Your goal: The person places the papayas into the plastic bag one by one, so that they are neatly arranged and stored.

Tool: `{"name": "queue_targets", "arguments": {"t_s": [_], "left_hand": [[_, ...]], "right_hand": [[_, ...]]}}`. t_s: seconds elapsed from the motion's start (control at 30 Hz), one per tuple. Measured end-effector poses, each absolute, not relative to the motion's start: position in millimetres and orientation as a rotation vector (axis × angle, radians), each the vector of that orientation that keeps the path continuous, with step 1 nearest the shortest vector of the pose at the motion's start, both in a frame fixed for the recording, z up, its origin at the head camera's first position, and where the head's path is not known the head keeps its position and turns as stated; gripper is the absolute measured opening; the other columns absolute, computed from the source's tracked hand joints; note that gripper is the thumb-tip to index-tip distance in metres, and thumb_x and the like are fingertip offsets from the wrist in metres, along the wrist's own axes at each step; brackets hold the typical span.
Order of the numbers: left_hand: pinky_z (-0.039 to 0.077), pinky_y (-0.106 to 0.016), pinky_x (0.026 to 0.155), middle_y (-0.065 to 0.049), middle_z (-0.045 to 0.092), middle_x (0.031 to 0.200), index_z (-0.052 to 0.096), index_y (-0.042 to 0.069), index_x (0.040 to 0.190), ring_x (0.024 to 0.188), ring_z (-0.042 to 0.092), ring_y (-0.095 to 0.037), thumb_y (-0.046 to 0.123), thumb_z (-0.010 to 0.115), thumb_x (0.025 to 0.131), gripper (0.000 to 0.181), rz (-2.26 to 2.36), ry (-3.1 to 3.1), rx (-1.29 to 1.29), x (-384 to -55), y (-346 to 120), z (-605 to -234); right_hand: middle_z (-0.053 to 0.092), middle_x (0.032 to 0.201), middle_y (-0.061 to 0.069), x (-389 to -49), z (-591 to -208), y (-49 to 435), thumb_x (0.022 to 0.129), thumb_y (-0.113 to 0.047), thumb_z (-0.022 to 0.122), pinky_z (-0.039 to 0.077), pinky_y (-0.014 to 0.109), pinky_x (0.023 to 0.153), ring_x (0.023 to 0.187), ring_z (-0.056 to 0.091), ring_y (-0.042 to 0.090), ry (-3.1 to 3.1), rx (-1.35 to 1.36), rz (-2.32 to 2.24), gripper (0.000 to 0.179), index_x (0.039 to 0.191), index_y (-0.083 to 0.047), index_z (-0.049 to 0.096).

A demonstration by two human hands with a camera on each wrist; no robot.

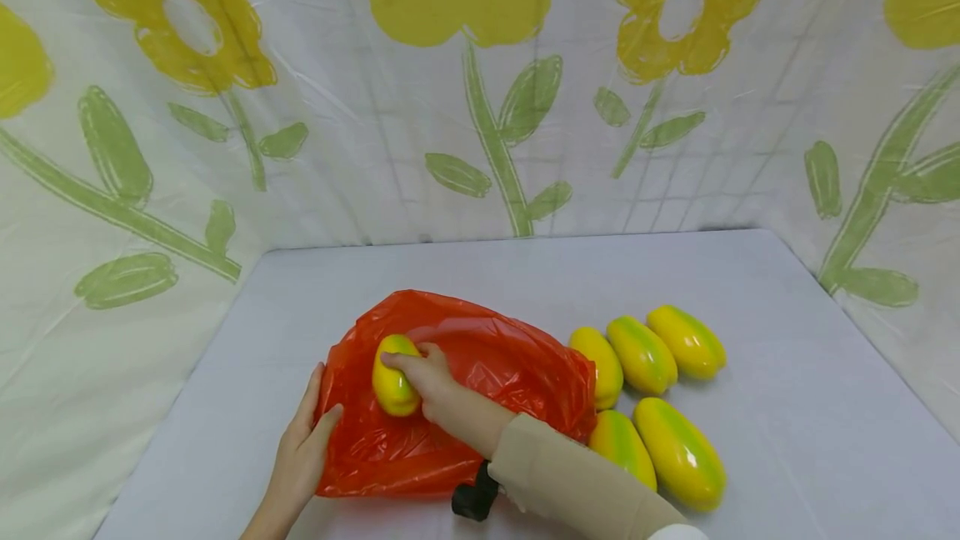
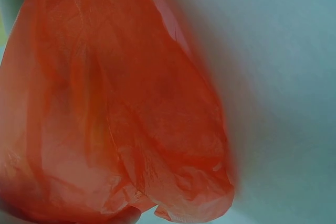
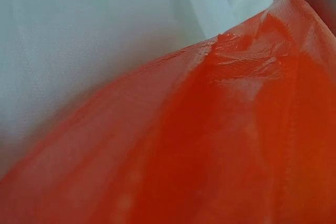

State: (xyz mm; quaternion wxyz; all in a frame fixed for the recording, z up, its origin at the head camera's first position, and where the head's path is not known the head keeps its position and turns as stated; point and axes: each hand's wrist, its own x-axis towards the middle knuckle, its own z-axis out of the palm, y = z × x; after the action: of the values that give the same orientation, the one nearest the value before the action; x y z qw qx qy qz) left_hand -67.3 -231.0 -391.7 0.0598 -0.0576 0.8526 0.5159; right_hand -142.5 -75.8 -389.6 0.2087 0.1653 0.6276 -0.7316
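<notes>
A red plastic bag lies spread on the table with its mouth opened. My right hand grips a glossy yellow fruit with a green stripe, thumb across its top, over the bag's opening. At the bag's left edge is my left hand, holding the rim between thumb and fingers. Red film of the bag fills much of the left wrist view and hides most of that hand. The right wrist view shows mainly the bag; the held fruit cannot be seen there.
Several similar yellow-green fruits lie to the right of the bag, two of them partly behind its edge or my sleeve. A pale table is under everything. A flower-printed curtain hangs behind and beside it.
</notes>
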Motion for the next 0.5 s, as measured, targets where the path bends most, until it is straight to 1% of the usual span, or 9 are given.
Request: {"name": "queue_targets", "arguments": {"t_s": [0.23,0.5], "left_hand": [[0.024,-0.061,0.108,-0.02,0.006,0.161,-0.002,0.008,0.156,0.143,0.015,-0.046,0.022,0.037,0.106,0.065,1.56,2.609,-0.151,-67,-231,-392],[0.025,-0.061,0.108,-0.02,0.007,0.161,-0.002,0.009,0.156,0.142,0.016,-0.046,0.024,0.037,0.106,0.065,1.558,2.614,-0.156,-67,-231,-392]], "right_hand": [[0.053,0.115,0.013,-148,-393,-79,0.085,-0.024,0.075,0.052,0.049,0.088,0.101,0.055,0.031,1.766,0.467,-2.039,0.065,0.137,-0.002,0.043],[0.051,0.119,0.015,-154,-398,-79,0.083,-0.021,0.077,0.051,0.05,0.091,0.103,0.053,0.032,1.772,0.477,-2.019,0.069,0.139,-0.002,0.042]]}}
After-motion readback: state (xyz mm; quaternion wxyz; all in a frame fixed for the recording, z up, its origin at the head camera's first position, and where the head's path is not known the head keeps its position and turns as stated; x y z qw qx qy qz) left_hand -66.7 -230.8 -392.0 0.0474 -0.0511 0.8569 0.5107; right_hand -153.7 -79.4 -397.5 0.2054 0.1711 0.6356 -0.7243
